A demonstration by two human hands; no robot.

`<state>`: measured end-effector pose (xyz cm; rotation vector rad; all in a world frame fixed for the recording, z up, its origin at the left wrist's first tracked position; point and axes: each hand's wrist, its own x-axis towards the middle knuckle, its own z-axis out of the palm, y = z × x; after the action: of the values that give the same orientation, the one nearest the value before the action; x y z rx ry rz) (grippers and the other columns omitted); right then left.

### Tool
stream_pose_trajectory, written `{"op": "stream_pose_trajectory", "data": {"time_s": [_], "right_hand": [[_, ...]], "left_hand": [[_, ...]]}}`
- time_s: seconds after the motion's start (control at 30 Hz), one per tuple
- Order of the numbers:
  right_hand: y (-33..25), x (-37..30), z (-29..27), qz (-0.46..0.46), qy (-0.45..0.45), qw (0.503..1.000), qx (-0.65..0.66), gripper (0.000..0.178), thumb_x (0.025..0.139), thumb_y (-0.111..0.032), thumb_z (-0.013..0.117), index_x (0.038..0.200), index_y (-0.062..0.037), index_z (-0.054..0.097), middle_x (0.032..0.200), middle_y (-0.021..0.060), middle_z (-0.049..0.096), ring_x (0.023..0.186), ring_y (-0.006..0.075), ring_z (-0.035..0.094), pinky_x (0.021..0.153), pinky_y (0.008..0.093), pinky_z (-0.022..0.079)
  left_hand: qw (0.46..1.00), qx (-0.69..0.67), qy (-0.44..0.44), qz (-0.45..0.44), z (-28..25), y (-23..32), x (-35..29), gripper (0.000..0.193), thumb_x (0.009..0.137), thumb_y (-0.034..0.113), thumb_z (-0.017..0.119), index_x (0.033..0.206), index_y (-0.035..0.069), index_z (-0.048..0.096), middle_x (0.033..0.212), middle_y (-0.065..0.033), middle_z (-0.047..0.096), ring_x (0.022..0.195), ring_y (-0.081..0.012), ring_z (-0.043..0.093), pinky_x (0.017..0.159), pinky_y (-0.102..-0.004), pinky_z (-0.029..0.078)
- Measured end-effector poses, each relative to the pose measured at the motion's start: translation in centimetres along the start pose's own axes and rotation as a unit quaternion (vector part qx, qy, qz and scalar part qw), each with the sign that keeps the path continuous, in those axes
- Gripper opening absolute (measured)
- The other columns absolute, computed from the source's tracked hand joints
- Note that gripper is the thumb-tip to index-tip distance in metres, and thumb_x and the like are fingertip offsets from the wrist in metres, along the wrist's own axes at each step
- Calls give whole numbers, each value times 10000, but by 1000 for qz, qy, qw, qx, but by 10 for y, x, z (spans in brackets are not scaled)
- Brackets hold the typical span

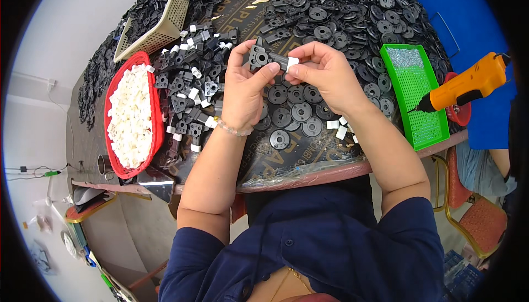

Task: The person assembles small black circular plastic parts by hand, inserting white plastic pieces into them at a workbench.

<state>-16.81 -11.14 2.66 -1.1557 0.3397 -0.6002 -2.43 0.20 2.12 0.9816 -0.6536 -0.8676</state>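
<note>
Between my two hands, above the table, is a black plastic bracket (260,57) with a round hole and a stem pointing right. My left hand (245,84) is closed on its wide end, thumb in front. A small white plastic cap (292,64) sits at the stem's right end, pinched by the thumb and fingers of my right hand (325,73). How far the cap goes over the stem is hidden by my fingers. Below my hands lie several black round discs (301,112). Left of them is a heap of black brackets (193,90), some bearing white caps.
A red basket (156,136) of white caps stands at left, behind it a beige crate (175,15) of black parts. At right, an orange electric screwdriver (465,84) points over a green tray (435,136) of small screws. Loose white caps (340,132) lie near the table edge (308,178).
</note>
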Motion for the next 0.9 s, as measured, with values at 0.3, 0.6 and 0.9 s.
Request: {"op": "stream_pose_trajectory", "data": {"time_s": [0.3, 0.6, 0.9], "right_hand": [[1, -1, 1, -4, -8, 1000, 27, 306, 860, -19, 727, 1138, 26, 609, 1015, 110, 667, 879, 164, 671, 774, 284, 569], [-14, -1, 0, -71, -91, 992, -53, 778, 703, -286, 854, 1335, 5, 506, 1251, 116, 607, 1125, 182, 596, 1019, 340, 455], [-17, -4, 1, -128, -66, 933, -329, 862, 750, -285, 843, 1462, -77, 404, 1428, 160, 500, 1320, 282, 485, 1103, 414, 379]], "left_hand": [[999, -37, -2, -2, 7, -1, -6, 560, 880, 36, 717, 1345, 94, 412, 1013, -51, 658, 847, -118, 643, 673, -234, 486], [941, -131, -206, -234, 4, 7, -8, 398, 1002, 326, 571, 1254, 23, 516, 986, -85, 660, 819, -160, 661, 709, -267, 521], [943, -161, -182, -227, -4, 5, -5, 327, 1035, 317, 495, 1130, 31, 621, 1051, -157, 692, 912, -229, 687, 771, -319, 554]]}}
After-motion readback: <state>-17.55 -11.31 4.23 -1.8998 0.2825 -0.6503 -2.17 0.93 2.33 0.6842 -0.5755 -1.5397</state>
